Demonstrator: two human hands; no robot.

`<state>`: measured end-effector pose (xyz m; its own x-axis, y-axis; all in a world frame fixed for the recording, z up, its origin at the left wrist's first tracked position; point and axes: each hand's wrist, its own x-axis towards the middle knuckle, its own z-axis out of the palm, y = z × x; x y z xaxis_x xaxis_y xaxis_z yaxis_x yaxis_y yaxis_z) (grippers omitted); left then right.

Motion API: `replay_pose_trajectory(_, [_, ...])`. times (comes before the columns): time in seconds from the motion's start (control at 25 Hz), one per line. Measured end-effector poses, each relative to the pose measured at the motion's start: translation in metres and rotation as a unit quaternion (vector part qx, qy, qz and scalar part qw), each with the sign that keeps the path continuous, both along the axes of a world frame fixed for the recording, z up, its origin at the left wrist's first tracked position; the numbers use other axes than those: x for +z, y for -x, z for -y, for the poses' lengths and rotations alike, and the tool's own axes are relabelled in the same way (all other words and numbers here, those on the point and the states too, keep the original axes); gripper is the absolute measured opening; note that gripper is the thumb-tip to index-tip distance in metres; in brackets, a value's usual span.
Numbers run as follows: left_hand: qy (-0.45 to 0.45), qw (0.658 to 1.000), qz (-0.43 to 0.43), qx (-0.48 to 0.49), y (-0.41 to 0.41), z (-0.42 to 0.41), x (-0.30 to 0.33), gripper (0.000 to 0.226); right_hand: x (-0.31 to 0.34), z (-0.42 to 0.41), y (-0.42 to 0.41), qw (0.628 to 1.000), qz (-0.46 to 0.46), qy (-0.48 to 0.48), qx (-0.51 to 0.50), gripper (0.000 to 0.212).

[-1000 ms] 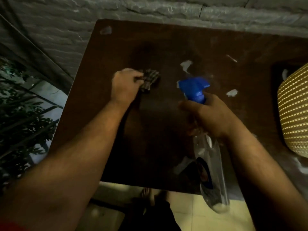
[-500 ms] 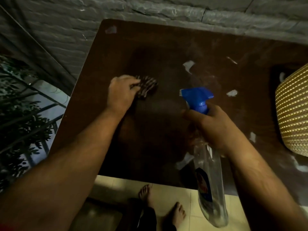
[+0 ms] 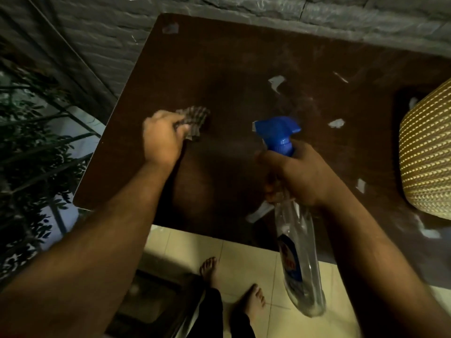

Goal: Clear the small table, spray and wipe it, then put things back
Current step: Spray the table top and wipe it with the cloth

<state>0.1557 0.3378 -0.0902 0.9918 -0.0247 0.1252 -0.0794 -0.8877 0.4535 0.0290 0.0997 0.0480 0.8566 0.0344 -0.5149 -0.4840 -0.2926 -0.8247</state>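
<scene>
bottle label point(image 3: 290, 261) is too blurry to read, the woven basket point(image 3: 429, 154) runs off the right edge, left hand point(image 3: 162, 140) hides most of the cloth point(image 3: 195, 117).

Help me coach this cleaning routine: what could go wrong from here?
The woven yellow basket sits on the dark brown table, so spray from the blue-nozzled clear spray bottle in the right hand may wet it. The left hand's checked cloth could smear the white paper scraps.

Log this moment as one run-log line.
phase: spray and wipe | left hand: grips checked cloth on table | right hand: holds spray bottle over table
</scene>
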Motion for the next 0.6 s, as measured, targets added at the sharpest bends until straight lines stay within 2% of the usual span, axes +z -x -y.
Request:
replay_pose_trajectory(0.04, [0.005,1.0,-0.003,-0.015,0.018,0.022,-0.001,0.027,0.001,-0.001,0.002,1.0,0.007,0.004,0.009,0.015])
replay_pose_trajectory(0.12, [0.009,0.991,-0.021,-0.13,0.104,0.05,0.0,0.024,0.007,-0.003,0.007,0.999,0.02,0.013,0.025,0.014])
replay_pose_trajectory(0.16, [0.023,0.982,-0.03,-0.186,0.153,0.05,0.0,0.024,0.008,-0.002,0.009,0.999,0.022,0.017,0.026,0.015])
replay_pose_trajectory(0.24, [0.055,0.969,-0.044,-0.237,0.213,0.026,0.004,0.025,0.006,0.004,0.014,1.0,0.012,0.013,0.012,0.017])
replay_pose_trajectory(0.32, [0.016,0.983,-0.004,-0.183,0.195,-0.009,0.001,0.022,0.001,0.009,0.019,0.999,0.016,0.024,0.018,0.017])
replay_pose_trajectory(0.4, [-0.026,0.999,0.015,-0.036,0.132,-0.033,-0.002,0.024,-0.002,0.011,0.023,0.999,0.021,0.037,0.032,0.016])
replay_pose_trajectory(0.48, [-0.027,0.998,0.015,0.055,0.075,-0.034,-0.003,0.026,-0.003,0.011,0.028,0.999,0.024,0.028,0.037,0.014])
replay_pose_trajectory(0.52, [-0.018,0.998,0.011,0.064,0.065,-0.02,0.0,0.026,-0.002,0.012,0.03,0.999,0.025,0.022,0.036,0.013])
replay_pose_trajectory(0.6, [0.004,1.0,0.016,-0.006,0.093,0.023,0.002,0.024,0.002,0.012,0.032,0.999,0.024,0.006,0.025,0.011])
